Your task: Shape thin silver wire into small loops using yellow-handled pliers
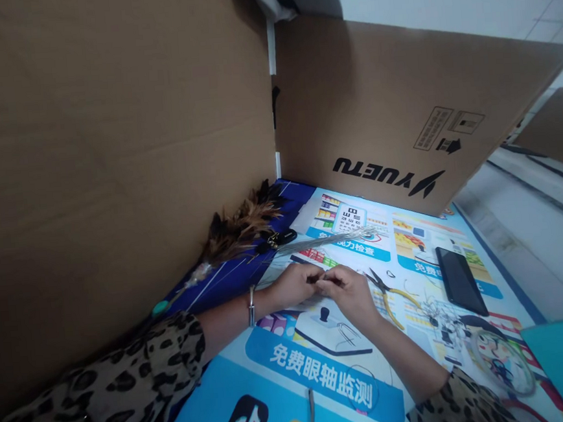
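Left hand (294,285) and right hand (349,291) pinch a tiny piece (320,277) between them. Wires (330,239) lie beyond, toward the desk's (199,406) far edge.

Left grip (297,285) and right grip (349,290) meet, fingers (330,286) curled, forearms (226,322) converging.

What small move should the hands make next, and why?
Perhaps a slight pinching adjustment by the bare right hand while the bare left hand steadies: both meet, anything between them is too small to identify, and the yellow-handled dark-metal pliers lie unheld nearby.
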A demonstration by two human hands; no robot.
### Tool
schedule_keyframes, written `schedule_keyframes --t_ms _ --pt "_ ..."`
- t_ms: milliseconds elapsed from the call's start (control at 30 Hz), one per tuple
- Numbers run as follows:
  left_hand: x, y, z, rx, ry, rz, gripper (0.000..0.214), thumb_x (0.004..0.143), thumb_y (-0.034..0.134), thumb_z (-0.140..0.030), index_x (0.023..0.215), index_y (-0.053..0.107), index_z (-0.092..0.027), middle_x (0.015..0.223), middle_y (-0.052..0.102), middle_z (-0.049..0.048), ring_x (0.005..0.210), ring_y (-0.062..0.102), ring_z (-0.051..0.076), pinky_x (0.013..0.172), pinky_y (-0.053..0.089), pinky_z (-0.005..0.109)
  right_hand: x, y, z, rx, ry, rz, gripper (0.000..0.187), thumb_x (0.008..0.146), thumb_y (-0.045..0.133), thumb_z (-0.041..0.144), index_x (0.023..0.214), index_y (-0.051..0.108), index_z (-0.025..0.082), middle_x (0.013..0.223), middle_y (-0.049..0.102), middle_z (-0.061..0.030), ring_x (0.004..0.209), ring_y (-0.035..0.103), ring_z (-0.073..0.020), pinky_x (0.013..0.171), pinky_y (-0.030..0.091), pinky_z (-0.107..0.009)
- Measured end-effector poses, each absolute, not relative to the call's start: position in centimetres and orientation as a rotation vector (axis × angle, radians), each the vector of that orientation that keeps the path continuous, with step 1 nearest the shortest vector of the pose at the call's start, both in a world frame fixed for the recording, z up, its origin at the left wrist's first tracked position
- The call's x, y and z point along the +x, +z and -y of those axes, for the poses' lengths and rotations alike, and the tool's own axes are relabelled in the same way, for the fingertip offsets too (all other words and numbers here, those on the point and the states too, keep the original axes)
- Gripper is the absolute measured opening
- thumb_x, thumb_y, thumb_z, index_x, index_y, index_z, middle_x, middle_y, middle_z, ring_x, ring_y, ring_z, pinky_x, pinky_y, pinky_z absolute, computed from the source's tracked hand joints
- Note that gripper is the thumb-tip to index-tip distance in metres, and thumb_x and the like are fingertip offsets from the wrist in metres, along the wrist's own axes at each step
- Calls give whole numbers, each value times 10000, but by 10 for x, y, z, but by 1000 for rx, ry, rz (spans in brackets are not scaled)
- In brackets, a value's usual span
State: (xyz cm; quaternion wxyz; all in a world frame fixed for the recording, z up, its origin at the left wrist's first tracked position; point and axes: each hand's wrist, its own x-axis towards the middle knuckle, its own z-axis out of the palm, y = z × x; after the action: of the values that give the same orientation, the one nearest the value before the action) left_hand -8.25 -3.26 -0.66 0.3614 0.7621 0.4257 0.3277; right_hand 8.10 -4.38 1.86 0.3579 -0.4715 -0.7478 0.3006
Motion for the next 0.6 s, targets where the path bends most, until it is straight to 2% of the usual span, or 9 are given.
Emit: schedule_keyframes --t_ms 267,600 --pt "-79 -2 38 1918 892 -1150 124 740 488 -192 652 544 -126 589 497 -31 590 436 98 521 291 183 79 13 43 -1254 752 1885 137 736 600 263 635 541 191 622 513 37 610 480 -112 568 353 -217" --pt "-79 -2 37 1822 864 -1110 161 767 480 -212 644 539 -127 586 501 -28 571 433 89 509 311 177 76 9 45 -1266 767 1838 125 756 580 300 692 564 194 641 523 27 613 474 -114 556 368 -218"
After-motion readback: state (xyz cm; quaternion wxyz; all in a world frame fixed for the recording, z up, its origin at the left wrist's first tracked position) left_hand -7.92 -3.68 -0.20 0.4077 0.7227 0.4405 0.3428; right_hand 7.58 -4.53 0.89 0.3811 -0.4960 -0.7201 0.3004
